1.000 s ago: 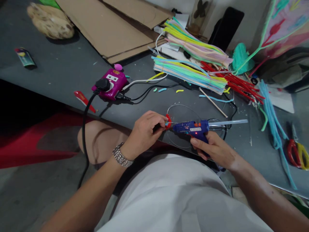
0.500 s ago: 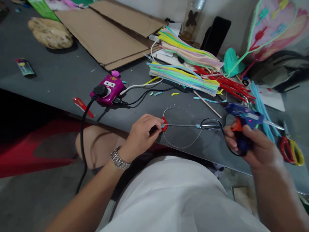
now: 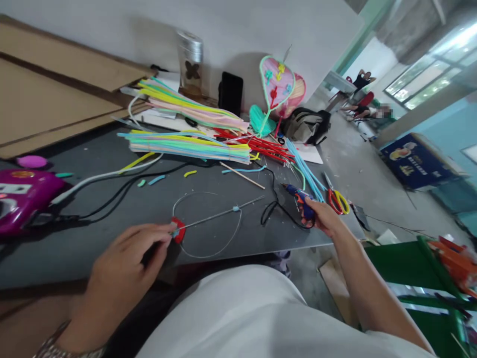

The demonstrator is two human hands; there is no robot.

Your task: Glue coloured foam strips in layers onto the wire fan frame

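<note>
My left hand (image 3: 136, 263) pinches the end of a thin wire frame (image 3: 208, 217), a rounded loop with a straight rod through it. A short red fuzzy piece (image 3: 180, 230) is wrapped at that end beside my fingertips, and a small light-blue bit (image 3: 236, 209) sits farther along the rod. My right hand (image 3: 323, 216) is closed around a blue hot glue gun (image 3: 302, 201) with an orange trigger, near the table's right side. Its nozzle points left, apart from the wire frame. A black cord (image 3: 276, 204) loops beside the gun.
Bundles of coloured pipe cleaners (image 3: 190, 147) lie behind, with red stems (image 3: 268, 149) alongside. Scissors (image 3: 338, 201) rest near the right edge. A purple power strip (image 3: 30, 201) stands left. Behind are cardboard (image 3: 55, 107), a bottle (image 3: 191, 64), a phone (image 3: 231, 94) and a fan-shaped craft (image 3: 278, 82).
My view has swung to the right, bringing the room and two people into sight. My right hand has moved the glue gun away from the wire frame, rightward and down to the table.
</note>
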